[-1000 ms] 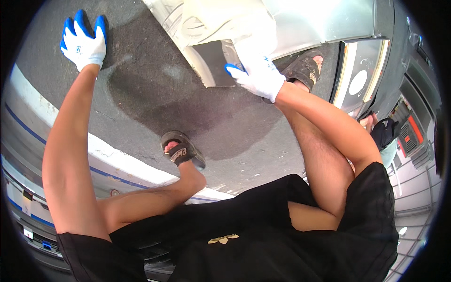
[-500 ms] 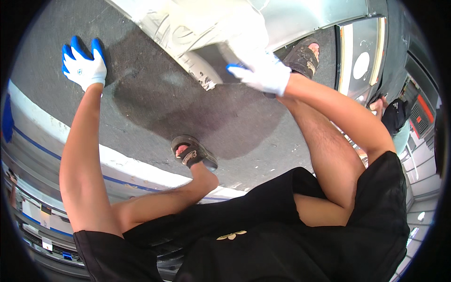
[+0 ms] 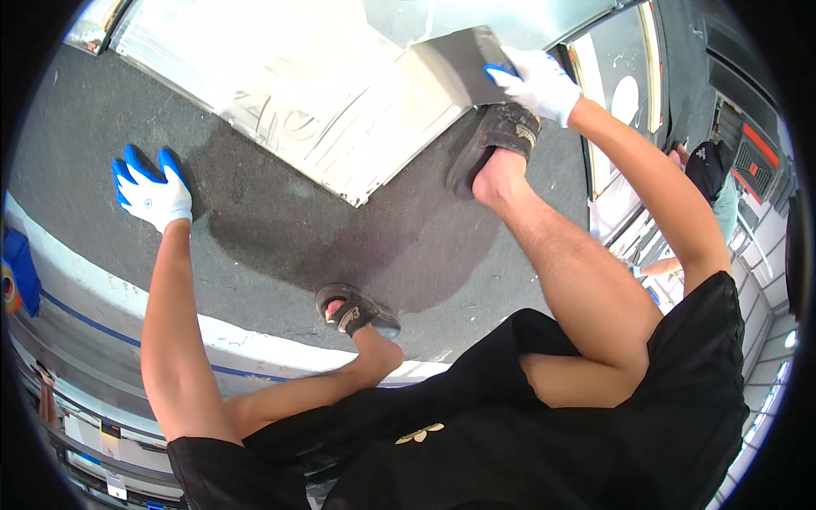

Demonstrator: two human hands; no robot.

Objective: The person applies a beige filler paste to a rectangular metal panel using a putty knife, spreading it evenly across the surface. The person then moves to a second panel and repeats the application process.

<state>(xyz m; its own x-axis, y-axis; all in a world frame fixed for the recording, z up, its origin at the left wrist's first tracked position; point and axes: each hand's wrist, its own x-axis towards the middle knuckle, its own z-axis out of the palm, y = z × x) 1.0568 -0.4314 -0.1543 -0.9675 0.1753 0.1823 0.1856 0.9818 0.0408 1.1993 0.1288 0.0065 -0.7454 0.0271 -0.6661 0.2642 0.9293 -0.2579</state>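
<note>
My right hand [image 3: 546, 87], in a white glove with blue fingertips, grips a broad scraper [image 3: 459, 61] with a wide, flat grey blade. The blade lies at the right-hand edge of a flat panel [image 3: 338, 180], low to its surface. Whitish paste [image 3: 297, 98] covers much of this panel, with curved streaks near the close corner. Glare washes out part of the coating. Away to the left, my left hand [image 3: 155, 191] wears a matching glove. Its fingers are spread over the dark floor and hold nothing; whether the palm presses down, I cannot tell.
My sandalled feet stand on the dark floor [image 3: 280, 221], the right sandal [image 3: 501, 136] close beside the panel. Another framed panel [image 3: 619, 72] is at the right. A person in a dark cap [image 3: 707, 170] is farther right. Shelving [image 3: 93, 425] lies lower left.
My right hand and the scraper have moved right, from above the panel's near corner to its right edge. The view has shifted, with the left hand still spread.
</note>
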